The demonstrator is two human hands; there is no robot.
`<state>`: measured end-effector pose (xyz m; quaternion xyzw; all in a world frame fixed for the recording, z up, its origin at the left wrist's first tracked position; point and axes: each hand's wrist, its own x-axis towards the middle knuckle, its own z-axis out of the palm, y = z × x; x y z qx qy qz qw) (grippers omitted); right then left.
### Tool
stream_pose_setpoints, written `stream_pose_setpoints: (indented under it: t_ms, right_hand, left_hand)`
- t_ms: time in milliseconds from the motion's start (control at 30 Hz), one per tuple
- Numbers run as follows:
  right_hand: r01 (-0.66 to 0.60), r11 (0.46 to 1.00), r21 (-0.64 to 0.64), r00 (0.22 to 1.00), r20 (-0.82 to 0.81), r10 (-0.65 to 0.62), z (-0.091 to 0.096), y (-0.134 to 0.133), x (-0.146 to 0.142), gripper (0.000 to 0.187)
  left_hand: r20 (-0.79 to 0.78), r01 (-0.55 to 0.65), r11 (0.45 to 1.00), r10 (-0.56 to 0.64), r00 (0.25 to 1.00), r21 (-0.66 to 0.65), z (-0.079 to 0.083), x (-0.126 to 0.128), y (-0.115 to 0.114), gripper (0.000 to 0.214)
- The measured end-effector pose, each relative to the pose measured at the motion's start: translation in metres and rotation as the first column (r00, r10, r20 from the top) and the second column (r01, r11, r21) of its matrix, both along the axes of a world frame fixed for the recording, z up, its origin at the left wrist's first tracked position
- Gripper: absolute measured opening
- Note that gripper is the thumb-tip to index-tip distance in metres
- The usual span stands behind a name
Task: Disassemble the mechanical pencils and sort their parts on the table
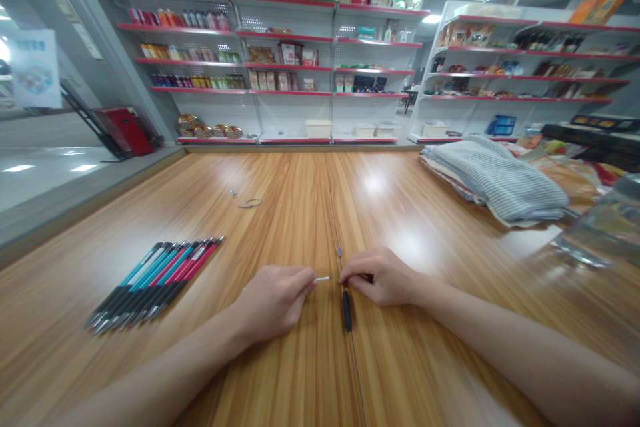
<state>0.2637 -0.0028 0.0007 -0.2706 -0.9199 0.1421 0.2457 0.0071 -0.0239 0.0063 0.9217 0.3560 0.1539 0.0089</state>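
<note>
My left hand is closed in a pinch on a thin white pen refill, whose tip pokes out to the right. My right hand is closed too, fingertips pinched just right of that tip; what it grips is hidden. A black pen grip piece lies on the wooden table between and below the hands. A small metal part rests just beyond them. To the left, a row of several pens with teal, pink and red barrels lies side by side.
Folded striped cloths are stacked at the right, with a clear plastic container nearer. A small wire loop and a tiny bit lie farther out. Store shelves with goods line the back. A red cart stands at far left.
</note>
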Motion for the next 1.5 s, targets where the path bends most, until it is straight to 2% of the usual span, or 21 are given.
stream_pose_setpoints:
  t_ms: [400, 600, 667, 767, 867, 1100, 1233, 1367, 1500]
  right_hand:
    - [-0.029, 1.0, 0.002, 1.0, -0.009, 0.029, -0.001, 0.002, 0.0, 0.021]
    - [0.087, 0.991, 0.105, 0.994, -0.08, -0.079, -0.002, -0.003, 0.0, 0.023]
    - [0.066, 0.989, 0.134, 0.995, -0.078, -0.056, -0.001, -0.005, -0.001, 0.026]
    - [0.001, 0.983, 0.183, 0.997, -0.078, 0.014, 0.001, -0.009, -0.004, 0.02]
    - [-0.035, 0.979, 0.202, 0.995, -0.086, 0.053, 0.003, -0.01, -0.006, 0.015]
    - [-0.024, 0.984, 0.178, 0.992, -0.121, 0.046, 0.0, -0.009, -0.005, 0.014]
    - [0.109, 0.977, 0.182, 0.97, -0.234, -0.065, -0.001, -0.006, -0.005, 0.014]
    - [0.282, 0.957, 0.073, 0.923, -0.291, -0.25, 0.001, 0.001, 0.0, 0.018]
    - [0.293, 0.955, -0.045, 0.918, -0.267, -0.294, 0.0, 0.006, 0.007, 0.02]
  left_hand:
    - [-0.008, -0.004, 1.0, 0.004, 1.0, -0.019, 0.0, 0.001, 0.0, 0.021]
    - [-0.052, 0.03, 0.995, -0.025, 0.998, 0.095, 0.002, 0.002, -0.004, 0.017]
    - [-0.067, 0.049, 0.987, -0.039, 0.997, 0.154, 0.002, 0.005, -0.008, 0.014]
    - [-0.08, 0.083, 0.976, -0.068, 0.994, 0.2, 0.002, 0.009, -0.011, 0.013]
    - [-0.083, 0.091, 0.974, -0.075, 0.994, 0.207, 0.001, 0.012, -0.011, 0.016]
    - [-0.082, 0.072, 0.978, -0.057, 0.995, 0.196, -0.002, 0.01, -0.007, 0.02]
    - [-0.073, 0.026, 0.989, -0.016, 0.997, 0.144, -0.001, 0.007, -0.003, 0.017]
    - [-0.042, -0.046, 0.991, 0.052, 0.998, 0.128, -0.001, 0.001, 0.001, 0.02]
    - [-0.016, -0.067, 0.988, 0.069, 0.997, 0.138, -0.002, -0.002, 0.003, 0.022]
